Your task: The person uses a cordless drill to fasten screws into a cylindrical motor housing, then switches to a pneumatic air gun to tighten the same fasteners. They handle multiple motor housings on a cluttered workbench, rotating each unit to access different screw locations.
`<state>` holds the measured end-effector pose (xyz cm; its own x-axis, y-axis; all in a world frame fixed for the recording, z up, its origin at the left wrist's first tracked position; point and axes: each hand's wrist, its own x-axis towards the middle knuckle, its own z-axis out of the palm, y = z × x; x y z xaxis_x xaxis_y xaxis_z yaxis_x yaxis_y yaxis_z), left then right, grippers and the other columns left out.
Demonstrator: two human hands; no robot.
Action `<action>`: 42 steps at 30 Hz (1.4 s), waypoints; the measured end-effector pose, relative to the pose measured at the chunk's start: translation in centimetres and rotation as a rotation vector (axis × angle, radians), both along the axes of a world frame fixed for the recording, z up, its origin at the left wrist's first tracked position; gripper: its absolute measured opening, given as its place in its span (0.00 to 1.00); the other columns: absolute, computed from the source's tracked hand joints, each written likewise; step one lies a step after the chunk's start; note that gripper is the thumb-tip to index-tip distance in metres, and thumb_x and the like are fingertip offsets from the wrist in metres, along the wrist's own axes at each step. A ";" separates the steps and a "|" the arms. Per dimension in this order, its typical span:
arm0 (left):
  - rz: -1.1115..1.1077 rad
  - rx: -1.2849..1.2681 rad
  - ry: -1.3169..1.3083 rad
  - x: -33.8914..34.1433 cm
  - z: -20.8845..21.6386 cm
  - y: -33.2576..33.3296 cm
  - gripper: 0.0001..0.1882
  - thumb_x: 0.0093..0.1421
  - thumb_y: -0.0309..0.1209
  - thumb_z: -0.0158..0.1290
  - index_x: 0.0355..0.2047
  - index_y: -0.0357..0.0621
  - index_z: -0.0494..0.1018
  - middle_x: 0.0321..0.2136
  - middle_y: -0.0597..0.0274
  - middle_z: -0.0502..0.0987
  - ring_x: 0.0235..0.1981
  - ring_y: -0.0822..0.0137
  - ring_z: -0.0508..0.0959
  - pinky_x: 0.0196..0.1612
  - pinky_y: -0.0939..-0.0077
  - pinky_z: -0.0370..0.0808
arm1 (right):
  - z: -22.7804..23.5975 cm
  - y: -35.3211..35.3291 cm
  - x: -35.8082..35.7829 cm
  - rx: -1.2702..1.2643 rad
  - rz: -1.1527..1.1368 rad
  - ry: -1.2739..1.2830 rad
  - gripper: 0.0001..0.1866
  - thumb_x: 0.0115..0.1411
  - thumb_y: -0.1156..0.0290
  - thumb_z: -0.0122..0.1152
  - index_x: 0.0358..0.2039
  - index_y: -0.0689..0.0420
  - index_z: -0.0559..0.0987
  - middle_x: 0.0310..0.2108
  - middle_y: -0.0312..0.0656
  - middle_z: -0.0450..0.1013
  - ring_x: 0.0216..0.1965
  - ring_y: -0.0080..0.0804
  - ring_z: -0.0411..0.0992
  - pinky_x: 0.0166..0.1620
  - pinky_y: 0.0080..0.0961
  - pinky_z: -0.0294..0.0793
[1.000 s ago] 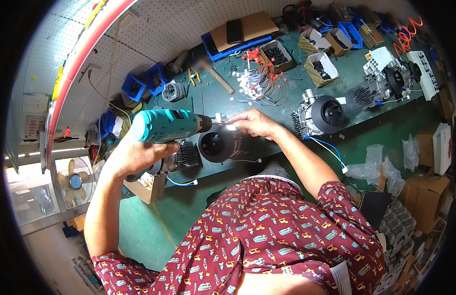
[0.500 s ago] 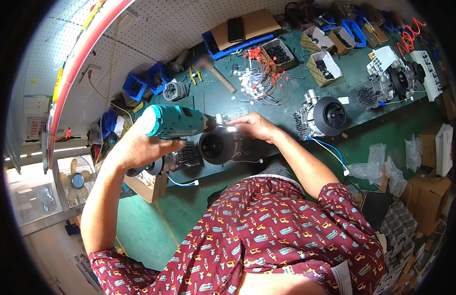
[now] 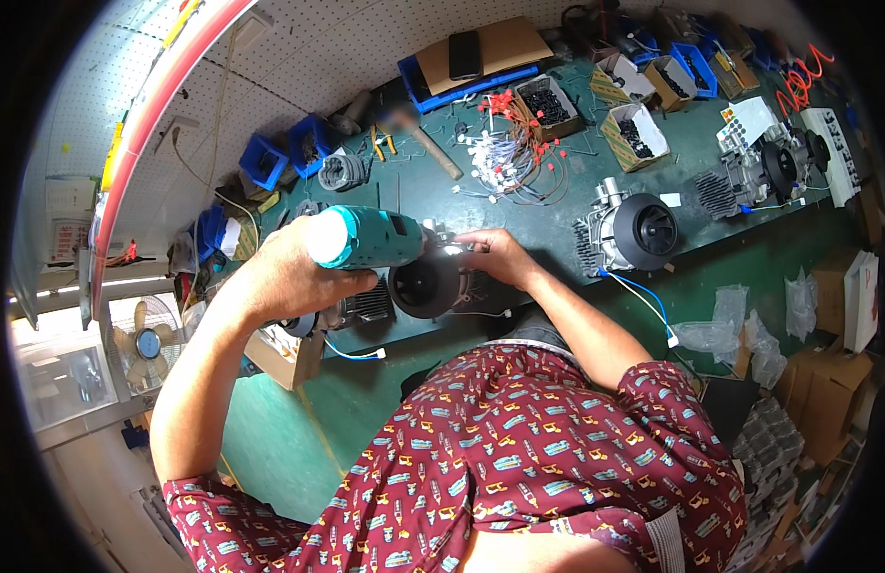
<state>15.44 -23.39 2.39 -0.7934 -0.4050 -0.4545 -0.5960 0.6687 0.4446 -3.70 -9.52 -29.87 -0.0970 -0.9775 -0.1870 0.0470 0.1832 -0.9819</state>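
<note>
My left hand [image 3: 299,275] is wrapped round a teal cordless drill [image 3: 373,238], held sideways with its nose toward the right. The nose reaches the top of a blower unit [image 3: 421,286], a black round fan housing on a silver-grey motor body. My right hand [image 3: 501,260] is at the unit's upper right side, fingers bent and pressed on its metal top; its fingertips are partly hidden. Whether the drill's bit touches a screw is too small to tell. Another finned unit [image 3: 368,300] sits just left, partly under my left hand.
On the green bench stand more blower units [image 3: 643,231] to the right, with a bundle of wires [image 3: 504,162], a hammer [image 3: 431,150] and cardboard boxes of small black parts [image 3: 635,136] behind. Blue bins [image 3: 263,164] line the back left. A carton [image 3: 287,357] stands below the bench's front edge.
My left hand and the drill have moved slightly right, its nose closer to the top of the blower unit. My right fingers are bent more on the unit.
</note>
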 end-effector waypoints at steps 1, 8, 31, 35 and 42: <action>-0.010 -0.016 0.013 -0.2 0.0 0.0 0.19 0.57 0.36 0.67 0.49 0.50 0.80 0.40 0.53 0.84 0.41 0.52 0.84 0.49 0.61 0.80 | -0.3 0.1 0.0 0.005 -0.016 0.015 0.24 0.54 0.71 0.75 0.52 0.61 0.84 0.27 0.33 0.77 0.28 0.17 0.69 0.33 0.21 0.72; 0.025 0.014 -0.038 0.1 0.0 0.3 0.19 0.58 0.35 0.66 0.49 0.50 0.80 0.35 0.55 0.85 0.36 0.57 0.85 0.45 0.64 0.82 | -1.3 -0.6 1.0 -0.206 -0.072 0.128 0.21 0.54 0.73 0.73 0.50 0.62 0.84 0.25 0.35 0.76 0.26 0.18 0.68 0.31 0.22 0.71; 0.384 0.069 0.272 5.3 1.3 1.7 0.22 0.56 0.27 0.68 0.51 0.40 0.77 0.44 0.61 0.82 0.42 0.69 0.81 0.51 0.70 0.78 | 1.2 -0.7 2.3 0.045 -0.221 0.089 0.22 0.60 0.74 0.69 0.56 0.57 0.82 0.32 0.34 0.79 0.31 0.15 0.70 0.34 0.18 0.72; 0.430 -0.060 0.225 11.3 2.0 2.4 0.18 0.59 0.35 0.67 0.48 0.44 0.81 0.38 0.63 0.83 0.39 0.69 0.81 0.46 0.68 0.78 | 2.3 2.8 1.2 0.161 -0.363 -0.321 0.19 0.65 0.80 0.55 0.57 0.61 0.75 0.42 0.40 0.76 0.39 0.27 0.77 0.42 0.26 0.81; 0.384 0.050 0.528 25.9 -3.4 1.6 0.21 0.60 0.32 0.68 0.53 0.44 0.79 0.44 0.63 0.83 0.44 0.68 0.81 0.51 0.69 0.77 | 4.7 10.2 8.1 0.153 -0.509 -0.552 0.16 0.69 0.77 0.57 0.55 0.69 0.71 0.48 0.56 0.76 0.48 0.46 0.80 0.52 0.41 0.85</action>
<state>41.34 -21.81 -1.00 -0.7184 -0.6922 -0.0687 -0.4808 0.4229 0.7681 4.43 0.69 -25.18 -0.3820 -0.7965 -0.4686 0.6381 0.1395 -0.7572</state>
